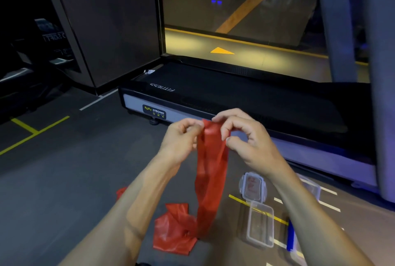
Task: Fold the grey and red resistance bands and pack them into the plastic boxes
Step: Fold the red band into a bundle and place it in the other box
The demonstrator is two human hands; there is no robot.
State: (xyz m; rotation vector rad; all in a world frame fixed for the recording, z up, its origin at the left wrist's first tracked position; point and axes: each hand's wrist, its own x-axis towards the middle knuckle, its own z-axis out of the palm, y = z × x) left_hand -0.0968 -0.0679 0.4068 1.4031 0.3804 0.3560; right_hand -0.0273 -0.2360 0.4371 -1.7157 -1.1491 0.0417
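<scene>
A: While the lower part of the red band (175, 229) is lying bunched on the floor (70, 180) closest to us, is the folding really under way?

B: It looks like it is just starting. Beside that heap, to the right, an open plastic box (261, 224) is sitting on the floor with a lid (253, 186) lying just beyond it, and nothing is showing inside the box. A second clear box (310, 186) is peeking out from behind the right forearm, and something blue (290, 235) is lying beside the open one; I cannot tell what it is.

A: And the hands?

B: Further up, the left hand (181, 137) and the right hand (245, 135) are both pinching the top end of the band, fingers (229, 125) curled onto its edge, the two hands close together. The strip is hanging straight down from them to the heap.

A: The grey band?

B: It is not showing anywhere. Behind the hands a treadmill (235, 99) is standing, and past it a lit floor with a yellow arrow.

A: So what is the next move asking for?

B: In my judgement, squaring the top corners, then taking up the hanging length in even folds, small enough for the open box. The thin, clingy sheet is likely to twist.
</scene>
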